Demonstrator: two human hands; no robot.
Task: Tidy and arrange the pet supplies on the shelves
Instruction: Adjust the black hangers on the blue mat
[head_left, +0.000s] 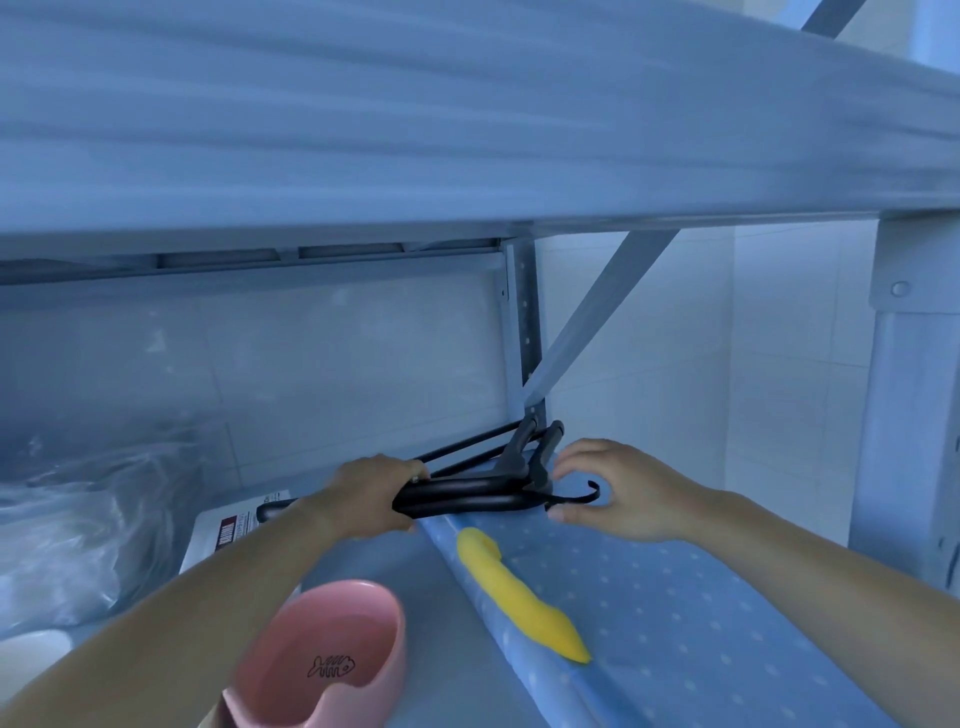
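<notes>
A bundle of black hangers (467, 496) lies at the back of the lower shelf, on the far end of a blue dotted mat (675, 613). My left hand (371, 491) grips the hangers' left side. My right hand (618, 488) hovers at their hooks with fingers curved and spread, holding nothing. A yellow banana-shaped toy (519, 597) lies on the mat in front of the hangers. A pink pet bowl (332, 660) with a fishbone drawing stands at the near left.
A clear plastic bag (88, 519) fills the shelf's left side, with a white printed package (228, 535) beside it. The upper shelf (467, 130) hangs low overhead. A metal upright (524, 332) and diagonal brace (597, 317) stand behind the hangers; tiled wall at right.
</notes>
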